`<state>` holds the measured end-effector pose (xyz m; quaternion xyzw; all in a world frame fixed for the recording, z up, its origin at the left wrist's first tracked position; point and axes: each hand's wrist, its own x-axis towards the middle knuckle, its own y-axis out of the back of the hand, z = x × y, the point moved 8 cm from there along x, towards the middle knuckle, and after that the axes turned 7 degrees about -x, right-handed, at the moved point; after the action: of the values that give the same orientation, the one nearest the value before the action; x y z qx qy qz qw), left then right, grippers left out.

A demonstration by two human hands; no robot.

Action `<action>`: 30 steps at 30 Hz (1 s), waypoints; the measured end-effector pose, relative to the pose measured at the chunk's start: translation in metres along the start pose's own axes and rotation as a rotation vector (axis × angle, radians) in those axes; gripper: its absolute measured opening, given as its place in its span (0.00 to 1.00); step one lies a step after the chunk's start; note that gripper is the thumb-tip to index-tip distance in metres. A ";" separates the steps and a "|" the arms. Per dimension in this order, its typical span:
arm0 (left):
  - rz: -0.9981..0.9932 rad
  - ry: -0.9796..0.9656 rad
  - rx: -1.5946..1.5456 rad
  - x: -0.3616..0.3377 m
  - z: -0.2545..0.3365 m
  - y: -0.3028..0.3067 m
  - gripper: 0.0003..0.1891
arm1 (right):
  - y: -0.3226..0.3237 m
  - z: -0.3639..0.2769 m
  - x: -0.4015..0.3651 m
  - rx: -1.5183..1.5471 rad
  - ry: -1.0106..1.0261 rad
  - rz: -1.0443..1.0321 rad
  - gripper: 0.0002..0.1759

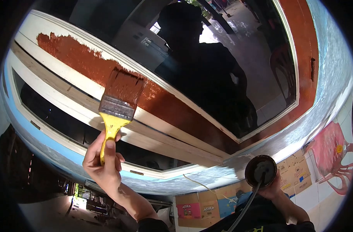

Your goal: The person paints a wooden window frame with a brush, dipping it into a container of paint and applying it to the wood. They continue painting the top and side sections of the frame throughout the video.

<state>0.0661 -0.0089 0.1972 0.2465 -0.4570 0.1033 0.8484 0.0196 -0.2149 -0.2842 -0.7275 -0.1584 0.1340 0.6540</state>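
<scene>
My left hand [105,162] grips the yellow handle of a wide paintbrush [116,102], bristles up and coated in reddish-brown paint. The bristle tips meet the white wooden window frame [25,25], at the edge of a reddish-brown painted strip [74,58]. This wet-looking strip runs along the frame's lower rail beside the dark glass pane [207,81]. Low on the right, my right hand [273,187] is wrapped round a round paint can [250,172], its open top facing me. Its inside is dark, and the paint level cannot be made out.
A grey cable [244,208] crosses in front of the can. Flattened cardboard boxes [209,208] cover the floor below the blue wall [327,77]. A pink plastic chair [331,149] stands at right. Unpainted frame and a second dark pane [60,116] lie to the left.
</scene>
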 end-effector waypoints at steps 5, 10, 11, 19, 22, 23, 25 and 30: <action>0.000 -0.024 0.016 -0.001 0.002 -0.004 0.12 | -0.001 -0.001 0.002 0.010 0.004 -0.018 0.42; -0.005 0.012 0.036 -0.007 -0.002 0.004 0.12 | 0.004 -0.001 -0.001 -0.023 0.004 -0.004 0.43; -0.010 0.010 0.020 -0.008 -0.002 0.004 0.12 | 0.004 0.000 -0.001 -0.014 0.003 0.000 0.44; 0.015 -0.008 0.035 -0.009 -0.001 0.012 0.13 | 0.005 0.000 -0.001 0.029 -0.009 0.001 0.42; 0.010 0.012 0.019 -0.006 0.002 0.006 0.14 | 0.005 0.001 0.000 0.040 -0.014 0.032 0.43; 0.000 0.011 0.019 -0.005 0.002 0.002 0.14 | 0.005 0.002 0.001 0.040 -0.014 0.044 0.45; -0.028 -0.005 0.034 -0.001 0.003 -0.003 0.13 | 0.004 0.002 0.000 0.031 -0.016 0.054 0.45; -0.024 0.020 -0.012 0.000 0.000 -0.004 0.13 | -0.001 -0.001 -0.002 0.022 0.010 0.047 0.44</action>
<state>0.0681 -0.0124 0.1962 0.2460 -0.4461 0.0927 0.8555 0.0181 -0.2164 -0.2836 -0.7243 -0.1366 0.1473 0.6596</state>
